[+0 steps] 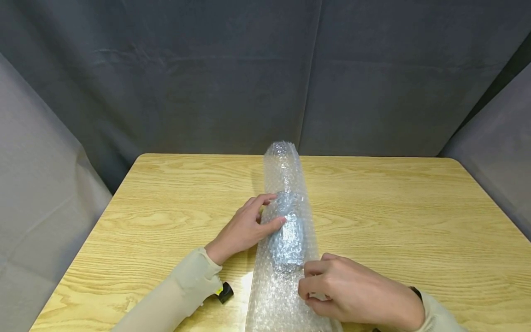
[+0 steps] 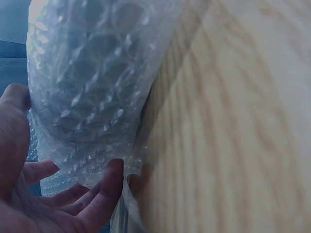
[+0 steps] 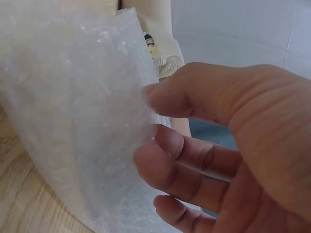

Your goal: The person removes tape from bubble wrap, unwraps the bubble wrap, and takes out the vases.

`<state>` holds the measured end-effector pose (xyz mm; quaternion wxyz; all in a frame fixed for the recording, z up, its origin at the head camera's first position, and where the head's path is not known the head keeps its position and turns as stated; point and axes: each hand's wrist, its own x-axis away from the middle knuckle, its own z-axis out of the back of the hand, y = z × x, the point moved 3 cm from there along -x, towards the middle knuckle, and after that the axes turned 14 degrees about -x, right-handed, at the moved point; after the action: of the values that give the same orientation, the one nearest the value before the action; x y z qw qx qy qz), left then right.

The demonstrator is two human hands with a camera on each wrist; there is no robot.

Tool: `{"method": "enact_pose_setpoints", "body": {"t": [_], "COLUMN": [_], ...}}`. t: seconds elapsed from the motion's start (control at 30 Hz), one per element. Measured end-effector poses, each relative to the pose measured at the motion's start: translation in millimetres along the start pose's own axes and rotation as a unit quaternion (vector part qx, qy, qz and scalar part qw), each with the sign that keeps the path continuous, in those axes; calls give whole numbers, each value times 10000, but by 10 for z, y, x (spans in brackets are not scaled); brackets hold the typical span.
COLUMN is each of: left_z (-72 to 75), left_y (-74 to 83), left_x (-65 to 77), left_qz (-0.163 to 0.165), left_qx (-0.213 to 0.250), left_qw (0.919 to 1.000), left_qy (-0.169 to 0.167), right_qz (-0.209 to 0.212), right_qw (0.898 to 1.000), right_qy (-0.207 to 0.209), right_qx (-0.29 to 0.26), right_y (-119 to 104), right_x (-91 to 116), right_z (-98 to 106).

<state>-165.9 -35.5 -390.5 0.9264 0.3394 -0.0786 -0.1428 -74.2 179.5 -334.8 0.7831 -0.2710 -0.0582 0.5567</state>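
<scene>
A long strip of bubble wrap (image 1: 286, 295) runs down the middle of the table, wrapped about a pale bluish object (image 1: 290, 235) whose kind the layers hide. My left hand (image 1: 244, 226) holds this bundle from its left side, thumb on top. In the left wrist view, fingers of the left hand (image 2: 73, 199) bend against the end of the bubble wrap (image 2: 92, 92). At the strip's near right edge, my right hand (image 1: 340, 286) has curled fingers on the film. The right wrist view shows the thumb and fingers of the right hand (image 3: 209, 141) pinching the edge of the bubble wrap (image 3: 82, 121).
The wooden table (image 1: 415, 207) has rounded far corners. Beyond it hangs a dark grey curtain (image 1: 228, 83), with lighter grey cloth (image 1: 37, 184) at the left. A small black device (image 1: 225, 293) sits at the left wrist, by the sleeve.
</scene>
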Motion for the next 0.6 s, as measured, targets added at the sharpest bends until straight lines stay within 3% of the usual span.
{"method": "enact_pose_setpoints", "body": {"t": [0.6], "left_z": [4], "left_y": [-8], "left_x": [6], "left_qz": [27], "left_qx": [49], "left_qw": [10000], "left_qy": [-34], "right_qz": [128], "right_qw": [9998], "right_qy": [84], "right_qx": [153], "right_y": [-42], "right_x": [5], "right_z": [42]}}
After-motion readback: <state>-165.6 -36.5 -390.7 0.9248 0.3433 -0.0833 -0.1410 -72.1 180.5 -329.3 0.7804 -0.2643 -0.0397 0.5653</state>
